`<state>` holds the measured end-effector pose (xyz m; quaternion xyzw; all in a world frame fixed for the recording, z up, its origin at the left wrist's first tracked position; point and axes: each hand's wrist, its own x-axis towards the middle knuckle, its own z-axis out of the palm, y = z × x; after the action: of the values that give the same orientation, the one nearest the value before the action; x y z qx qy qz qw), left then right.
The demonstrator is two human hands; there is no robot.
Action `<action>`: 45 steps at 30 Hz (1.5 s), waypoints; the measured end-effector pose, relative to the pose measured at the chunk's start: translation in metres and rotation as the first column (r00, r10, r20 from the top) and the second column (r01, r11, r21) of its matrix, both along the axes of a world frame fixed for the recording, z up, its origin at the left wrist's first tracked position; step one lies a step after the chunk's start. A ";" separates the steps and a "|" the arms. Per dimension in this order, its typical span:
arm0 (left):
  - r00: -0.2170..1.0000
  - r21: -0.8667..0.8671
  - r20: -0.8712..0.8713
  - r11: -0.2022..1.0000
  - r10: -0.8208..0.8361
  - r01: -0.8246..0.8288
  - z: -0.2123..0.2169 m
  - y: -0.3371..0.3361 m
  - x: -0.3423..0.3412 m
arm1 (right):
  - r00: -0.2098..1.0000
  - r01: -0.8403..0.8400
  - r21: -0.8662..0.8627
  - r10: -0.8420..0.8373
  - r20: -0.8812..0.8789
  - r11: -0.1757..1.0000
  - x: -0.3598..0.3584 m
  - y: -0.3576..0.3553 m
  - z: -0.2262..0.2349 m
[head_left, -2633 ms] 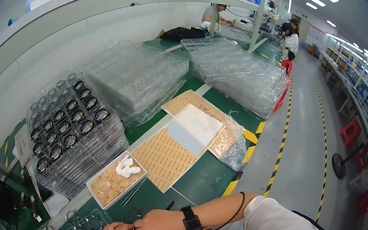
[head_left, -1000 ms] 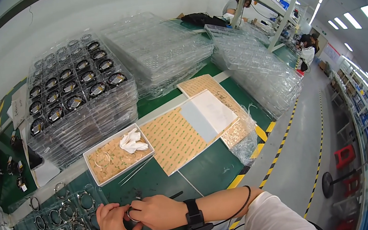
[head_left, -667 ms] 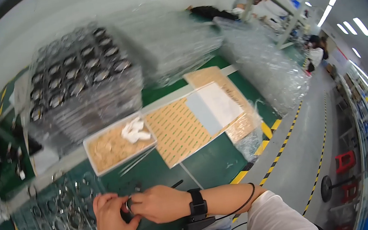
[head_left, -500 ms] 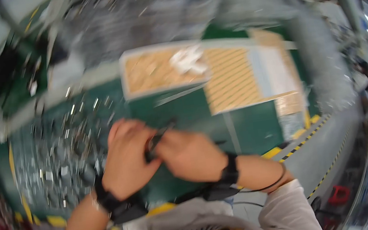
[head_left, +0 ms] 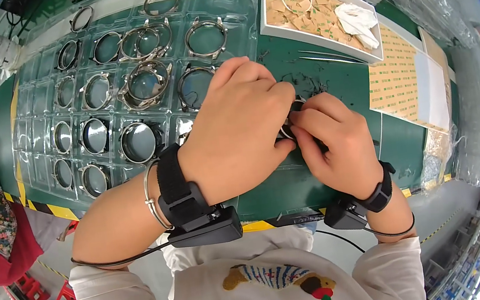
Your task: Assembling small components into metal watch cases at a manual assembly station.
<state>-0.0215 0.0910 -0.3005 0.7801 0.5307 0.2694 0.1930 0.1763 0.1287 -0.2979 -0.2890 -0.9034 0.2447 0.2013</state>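
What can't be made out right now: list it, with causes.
Head view:
Held part: mostly covered by the fingers, so its full shape is hidden.
Clear tray: lower right portion blocked by the left hand and forearm.
Co-worker: cut off by the dark fisheye rim.

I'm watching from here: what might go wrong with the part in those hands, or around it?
Slipping: the left hand and right hand pinch a small round part, largely hidden by fingers, so a fumble might be hard to spot.

Knocking: the left arm reaches across the clear tray, so it could jostle the overlapping metal rings.

Dirt: dark scraps lie close by and may cling to the part.
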 end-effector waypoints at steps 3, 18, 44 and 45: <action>1.000 0.001 -0.004 1.000 -0.008 0.008 0.000 0.000 -0.001 | 1.000 0.009 -0.007 -0.009 -0.006 1.000 0.002 0.002 0.000; 0.997 0.031 -0.061 0.998 0.055 -0.053 0.006 0.001 -0.001 | 0.982 0.166 -0.010 -0.166 -0.090 0.986 0.004 0.006 0.005; 0.975 -0.227 0.033 0.951 0.221 -0.208 0.087 -0.038 -0.080 | 0.924 0.358 0.034 -0.349 -0.155 0.933 0.038 0.040 0.005; 0.982 -0.256 -0.030 0.949 0.184 -0.185 0.086 -0.051 -0.078 | 0.929 0.350 0.041 -0.341 -0.143 0.936 0.038 0.037 0.006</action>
<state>-0.1000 0.0403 -0.2146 0.6961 0.6324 0.2128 0.2650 0.2144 0.1653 -0.2917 -0.4196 -0.8306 0.1942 0.3104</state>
